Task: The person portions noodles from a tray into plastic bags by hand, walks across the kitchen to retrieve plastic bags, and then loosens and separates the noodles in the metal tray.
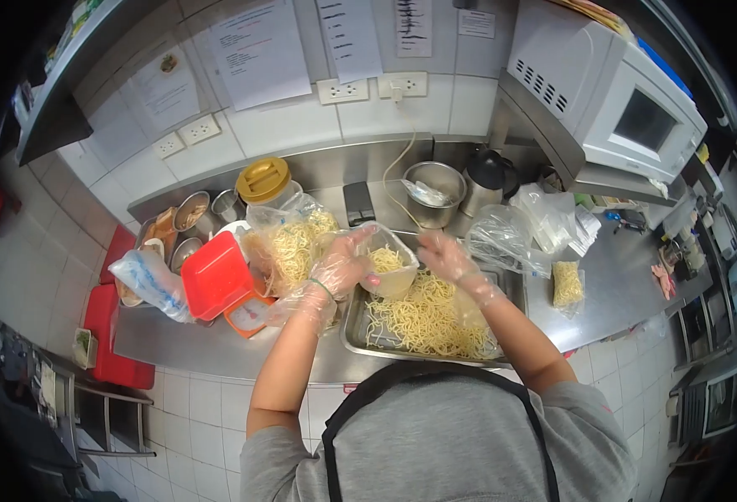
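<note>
You seem to be portioning noodles point(435, 316); your left hand's point(343, 261) fingers grasp the clear bag point(399, 282); your right hand's point(450, 258), just right, I can't tell. Adding more calls for an open bag.

The rectangular silver metal tray point(358, 325) below the fingers point(355, 242) was glossy; the red, boxy plastic container point(216, 276) to their left was smooth.

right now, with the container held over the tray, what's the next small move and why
I'd probably lower the right hand to the loose noodles and pick up a little: plenty lie in the tray, the left hand steadies the clear container, and there looks to be room above the portion inside.
</note>
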A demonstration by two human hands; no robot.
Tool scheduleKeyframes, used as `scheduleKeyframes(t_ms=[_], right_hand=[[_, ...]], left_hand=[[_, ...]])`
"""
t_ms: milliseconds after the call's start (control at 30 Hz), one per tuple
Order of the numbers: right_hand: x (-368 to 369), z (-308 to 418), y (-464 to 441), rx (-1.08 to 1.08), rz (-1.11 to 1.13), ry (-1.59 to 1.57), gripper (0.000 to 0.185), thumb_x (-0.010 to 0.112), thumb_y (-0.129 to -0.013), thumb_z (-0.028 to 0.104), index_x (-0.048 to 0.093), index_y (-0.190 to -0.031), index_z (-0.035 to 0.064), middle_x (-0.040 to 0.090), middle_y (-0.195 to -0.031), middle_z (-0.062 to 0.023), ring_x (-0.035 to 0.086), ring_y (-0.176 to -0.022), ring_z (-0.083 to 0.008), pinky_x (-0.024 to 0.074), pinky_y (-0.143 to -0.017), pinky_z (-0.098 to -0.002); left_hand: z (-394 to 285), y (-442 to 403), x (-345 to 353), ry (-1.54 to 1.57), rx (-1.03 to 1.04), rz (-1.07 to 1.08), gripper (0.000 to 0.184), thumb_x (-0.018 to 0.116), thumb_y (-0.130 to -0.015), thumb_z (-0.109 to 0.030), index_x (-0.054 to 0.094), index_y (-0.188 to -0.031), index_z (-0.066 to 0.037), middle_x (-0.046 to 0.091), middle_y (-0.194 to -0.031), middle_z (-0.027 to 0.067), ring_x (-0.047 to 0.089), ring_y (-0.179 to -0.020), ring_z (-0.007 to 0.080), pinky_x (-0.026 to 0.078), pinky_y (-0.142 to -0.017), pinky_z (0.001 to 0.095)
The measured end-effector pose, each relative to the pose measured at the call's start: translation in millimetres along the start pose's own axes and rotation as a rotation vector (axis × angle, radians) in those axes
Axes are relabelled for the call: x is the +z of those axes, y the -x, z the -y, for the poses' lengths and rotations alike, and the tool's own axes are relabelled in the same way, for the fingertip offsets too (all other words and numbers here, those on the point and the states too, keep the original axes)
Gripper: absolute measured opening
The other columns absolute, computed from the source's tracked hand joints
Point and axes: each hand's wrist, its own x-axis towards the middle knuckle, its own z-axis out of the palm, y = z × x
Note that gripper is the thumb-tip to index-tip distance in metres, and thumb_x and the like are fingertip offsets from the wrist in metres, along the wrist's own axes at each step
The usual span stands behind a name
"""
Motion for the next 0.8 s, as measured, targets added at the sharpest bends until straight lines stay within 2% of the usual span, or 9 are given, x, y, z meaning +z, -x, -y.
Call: scheduleKeyframes(t_ms=[67,133,233,367,467,500,633,767,800], right_hand=[[7,-13,20,-0.040,0.134,0.414,0.070,0.071,-0.081,0.040,0.046,-0.136,0.0036,0.051,-0.136,-0.0226,0.052,-0.123,-0.0387,0.0424,-0.103,-0.0433],[14,8,43,0.098,0.344,0.582,0.076,0.066,-0.079,0.051,0.046,-0.139,0.0081,0.039,-0.147,-0.0220,0.038,-0.133,-0.0431,0.0330,-0.109,-0.0512],[30,22,60,0.123,0.311,0.785,0.079,0.062,-0.081,0.056,0.039,-0.145,0.0156,0.029,-0.154,-0.0167,0.028,-0.140,-0.0428,0.0252,-0.112,-0.0564],[30,12,53,0.084,0.348,0.750,0.077,0.061,-0.082,0.057,0.041,-0.145,0.0182,0.029,-0.153,-0.0156,0.027,-0.140,-0.0430,0.0230,-0.111,-0.0614],[31,11,53,0.076,0.335,0.752,0.075,0.061,-0.082,0.056,0.042,-0.144,0.0178,0.031,-0.152,-0.0157,0.027,-0.139,-0.0436,0.0236,-0.109,-0.0634],[31,10,53,0.069,0.328,0.749,0.075,0.061,-0.082,0.056,0.042,-0.144,0.0177,0.031,-0.152,-0.0158,0.028,-0.139,-0.0437,0.0238,-0.109,-0.0639],[33,8,53,0.059,0.305,0.761,0.074,0.060,-0.083,0.056,0.043,-0.143,0.0172,0.033,-0.151,-0.0155,0.028,-0.139,-0.0441,0.0242,-0.108,-0.0646],[33,14,55,0.083,0.308,0.763,0.073,0.059,-0.084,0.055,0.043,-0.144,0.0171,0.032,-0.152,-0.0147,0.027,-0.140,-0.0435,0.0228,-0.109,-0.0639],[33,15,55,0.093,0.312,0.768,0.073,0.059,-0.084,0.055,0.042,-0.144,0.0172,0.031,-0.153,-0.0145,0.027,-0.140,-0.0432,0.0221,-0.110,-0.0637]], left_hand=[[-27,15,-27,0.260,-0.006,0.004,0.063,0.056,-0.077,0.000,0.047,-0.139,-0.001,0.061,-0.126,0.0128,0.067,-0.083,0.0154,0.054,-0.072,0.0298],[-55,37,-67,0.561,0.071,-0.018,0.063,0.057,-0.076,-0.002,0.046,-0.139,0.002,0.059,-0.129,0.0108,0.065,-0.083,0.0129,0.054,-0.069,0.0272],[-84,62,-126,0.604,0.155,-0.247,0.065,0.058,-0.074,0.000,0.044,-0.138,0.005,0.056,-0.131,0.0108,0.062,-0.081,0.0116,0.053,-0.071,0.0243],[-97,92,-185,0.562,0.209,-0.427,0.062,0.057,-0.074,0.002,0.046,-0.135,0.008,0.058,-0.128,0.0139,0.064,-0.081,0.0132,0.054,-0.079,0.0262],[-85,94,-201,0.401,0.056,-0.625,0.059,0.054,-0.076,0.002,0.046,-0.135,0.008,0.060,-0.123,0.0177,0.068,-0.082,0.0146,0.055,-0.082,0.0268],[-79,94,-201,0.392,0.026,-0.689,0.053,0.053,-0.081,0.003,0.047,-0.134,0.008,0.064,-0.110,0.0168,0.063,-0.068,0.0085,0.055,-0.068,0.0202],[-23,93,-210,0.291,0.003,-0.775,0.059,0.051,-0.081,0.003,0.040,-0.139,0.008,0.060,-0.120,0.0172,0.068,-0.086,0.0163,0.057,-0.076,0.0238],[27,111,-198,0.347,0.207,-0.839,0.061,0.049,-0.081,-0.001,0.038,-0.141,0.007,0.047,-0.138,0.0160,0.059,-0.110,0.0215,0.057,-0.081,0.0292],[48,117,-193,0.310,0.222,-0.851,0.061,0.050,-0.081,-0.001,0.038,-0.141,0.006,0.048,-0.137,0.0165,0.061,-0.106,0.0224,0.057,-0.080,0.0295]])
